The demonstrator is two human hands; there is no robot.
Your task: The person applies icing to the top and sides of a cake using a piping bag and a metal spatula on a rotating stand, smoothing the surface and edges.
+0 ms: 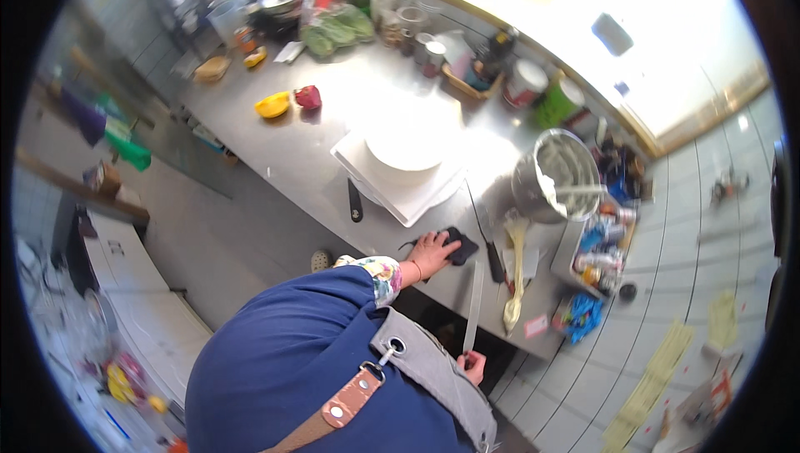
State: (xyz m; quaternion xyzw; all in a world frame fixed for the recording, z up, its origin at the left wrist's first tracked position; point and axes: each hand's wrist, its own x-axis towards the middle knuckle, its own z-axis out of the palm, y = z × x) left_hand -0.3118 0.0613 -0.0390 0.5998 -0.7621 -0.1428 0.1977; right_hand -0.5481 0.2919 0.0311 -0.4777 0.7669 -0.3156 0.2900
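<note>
My left hand [432, 255] is closed over a black cloth [459, 246] at the counter's front edge. Lower and to the right, my right hand [472, 365] grips the lower end of a long, flat, pale strip [475, 307] like a ruler or straight blade. Beyond my left hand, a round white form [404, 140], washed out by glare, stands on a white square board [400, 195]. A black-handled tool [355, 201] lies left of the board. Right of the cloth are a dark-handled palette knife [495, 263] and a cream-coated spatula [515, 286].
A metal mixing bowl [533, 186] with white cream stands on the right of the steel counter [308, 149]. Yellow fruit [272, 105] and a dragon fruit [307, 97] lie at the far left. Tubs and a bin of small supplies [600, 257] line the wall side.
</note>
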